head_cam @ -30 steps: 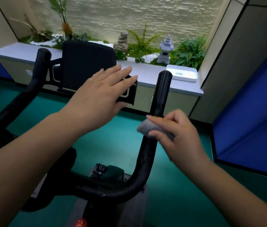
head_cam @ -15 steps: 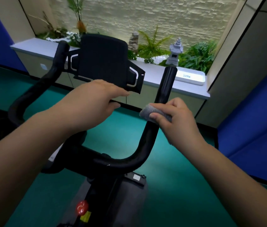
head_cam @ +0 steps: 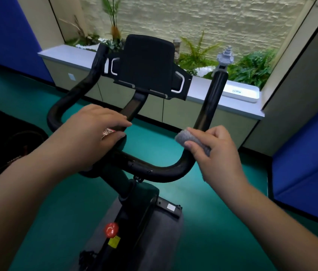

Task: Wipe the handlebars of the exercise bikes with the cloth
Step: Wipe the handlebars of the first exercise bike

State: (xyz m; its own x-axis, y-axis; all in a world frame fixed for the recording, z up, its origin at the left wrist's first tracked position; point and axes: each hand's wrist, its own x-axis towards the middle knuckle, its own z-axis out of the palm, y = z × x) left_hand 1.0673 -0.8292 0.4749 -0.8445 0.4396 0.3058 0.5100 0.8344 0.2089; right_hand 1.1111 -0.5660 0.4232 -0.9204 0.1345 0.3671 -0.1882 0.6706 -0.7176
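A black exercise bike stands in front of me with curved black handlebars point(head_cam: 160, 171). Its right horn point(head_cam: 213, 98) rises upright and its left horn point(head_cam: 80, 92) sweeps up to the left. My right hand point(head_cam: 218, 153) grips a folded grey cloth point(head_cam: 185, 138) and presses it against the lower part of the right horn. My left hand point(head_cam: 93, 133) curls over the middle of the bar at the console stem, partly covering a red and white sticker. A black tablet holder point(head_cam: 147, 63) sits above the bar.
A red knob point(head_cam: 111, 229) sits on the bike frame below. A white ledge point(head_cam: 238, 112) with plants, a stone pagoda point(head_cam: 225, 57) and a white tray point(head_cam: 241, 92) runs behind the bike. Blue panels stand at left and right. The floor is green.
My left hand came down from the tablet holder onto the middle of the bar. My right hand stays on the right horn with the cloth, lower down towards the bend. The view moved back from the bike.
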